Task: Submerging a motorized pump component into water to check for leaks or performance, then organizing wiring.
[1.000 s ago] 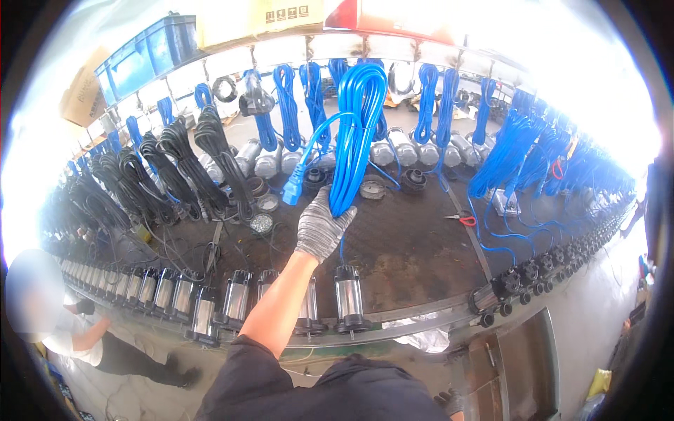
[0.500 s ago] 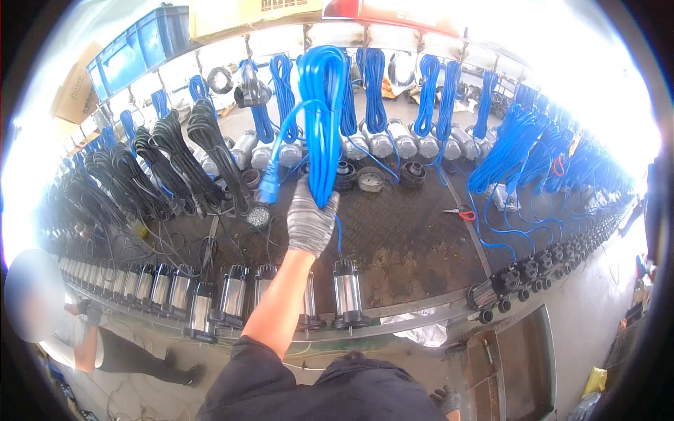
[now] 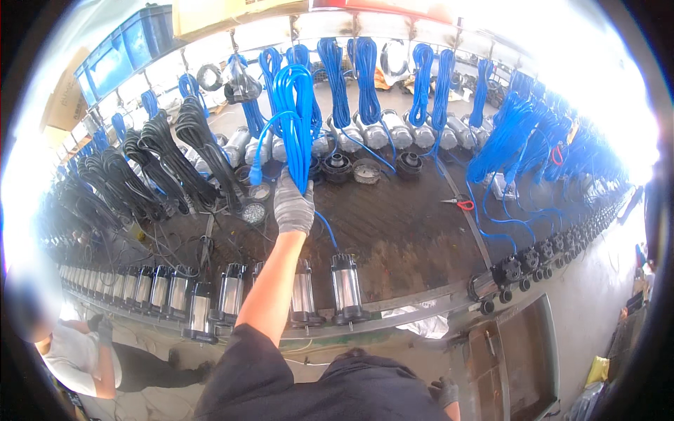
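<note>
Person's L hand (image 3: 293, 205), in a grey glove, has its fingers wrapped round the bottom end of a blue cable coil (image 3: 295, 116), holding it up over the L-centre part of the dark bench (image 3: 411, 245). Coil's a long, narrow bundle, bright glossy blue, approx. upright; many strands side by side, rounded loops at top, pinched in nr the bottom where the glove grips. One loose strand arcs off its L side & drops to a moulded blue plug (image 3: 255, 173), which hangs free just L of the coil, a bit above the hand. Behind the bundle, other blue coils (image 3: 366, 81) hang from the far rail (image 3: 333, 25); they overlap it from here, so can't tell if any touch.

A single blue lead (image 3: 327, 228) slants from beside the glove, nr & R, to the top of a steel-and-black cyl. unit (image 3: 345, 284) standing on the near edge. More such units (image 3: 232, 291) are lined up to its L.

R hand (image 3: 444, 393), also gloved, is low at the near side, off the bench, R of the body; can't tell if its fingers are spread or pressed together.

Farther L: thick black cable coils (image 3: 200, 140). R of centre: red-handled scissors (image 3: 462, 204) lying on the bench, w/ a big blue cable bunch (image 3: 500, 144) beyond, far R.
</note>
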A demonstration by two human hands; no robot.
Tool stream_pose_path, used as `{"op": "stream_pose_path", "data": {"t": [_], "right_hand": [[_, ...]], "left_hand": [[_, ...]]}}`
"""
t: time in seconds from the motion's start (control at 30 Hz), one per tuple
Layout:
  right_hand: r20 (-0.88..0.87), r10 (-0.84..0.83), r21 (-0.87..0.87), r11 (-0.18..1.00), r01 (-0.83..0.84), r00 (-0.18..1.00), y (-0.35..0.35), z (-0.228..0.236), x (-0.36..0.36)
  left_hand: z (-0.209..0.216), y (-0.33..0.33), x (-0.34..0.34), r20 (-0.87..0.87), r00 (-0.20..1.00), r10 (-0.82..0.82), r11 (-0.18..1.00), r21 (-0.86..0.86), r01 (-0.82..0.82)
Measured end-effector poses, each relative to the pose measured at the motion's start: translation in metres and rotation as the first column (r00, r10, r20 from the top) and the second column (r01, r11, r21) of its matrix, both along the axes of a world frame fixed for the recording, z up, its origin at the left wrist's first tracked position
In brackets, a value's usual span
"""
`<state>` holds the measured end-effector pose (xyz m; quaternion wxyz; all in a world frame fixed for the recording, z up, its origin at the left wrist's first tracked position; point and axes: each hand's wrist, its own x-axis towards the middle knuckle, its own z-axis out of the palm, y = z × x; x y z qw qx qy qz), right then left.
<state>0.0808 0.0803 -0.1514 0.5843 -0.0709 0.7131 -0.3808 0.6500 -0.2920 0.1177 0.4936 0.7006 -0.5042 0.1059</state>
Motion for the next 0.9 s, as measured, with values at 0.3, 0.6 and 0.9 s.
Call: {"op": "stream_pose_path", "data": {"t": [0.3, 0.6, 0.9], "right_hand": [[-0.079, -0.067, -0.046, 0.997, 0.063, 0.995, 0.058, -0.011, -0.015], [-0.069, -0.402, 0.35, 0.847, 0.399, 0.913, 0.324, -0.155, -0.07], [0.046, 0.136, 0.39, 0.91, -0.143, 0.99, 0.284, -0.091, -0.064]], "left_hand": [[0.002, -0.038, -0.004, -0.124, 0.992, -0.028, 0.981, 0.186, 0.051], [-0.039, -0.057, -0.03, -0.217, 0.967, -0.135, 0.991, -0.046, 0.128], [-0.114, 0.037, -0.183, 0.058, 0.912, -0.406, 0.914, 0.039, 0.404]]}}
